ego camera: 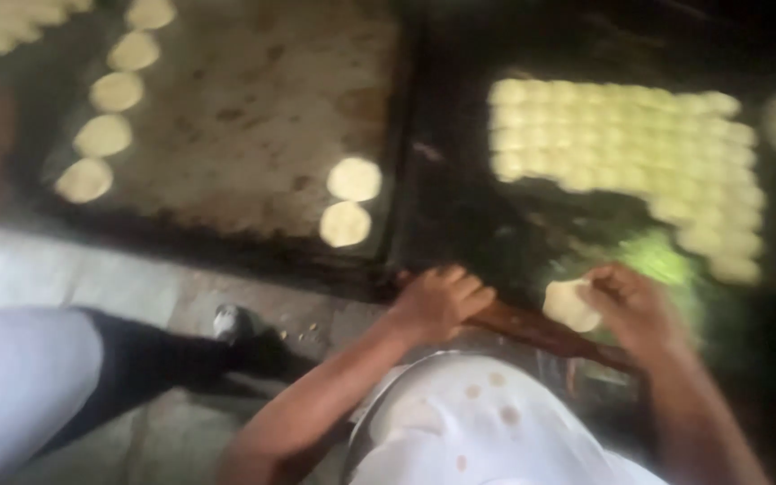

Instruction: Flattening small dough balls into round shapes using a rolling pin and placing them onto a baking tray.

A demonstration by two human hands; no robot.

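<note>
My left hand [442,301] is closed over one end of a brown wooden rolling pin [532,330] that lies slanted in front of me. My right hand [630,305] pinches a small flat round of pale dough [570,304] just above the pin. A large dark griddle [253,99] lies ahead at the left, with two dough discs [349,199] near its right edge and a row of discs [105,117] along its left side. The picture is blurred by motion.
A dark tray [460,224] at the right holds many small dough pieces [630,144] in tight rows. Another person's leg in dark trousers [127,368] stretches across the grey floor at the left. My white apron [478,431] fills the lower middle.
</note>
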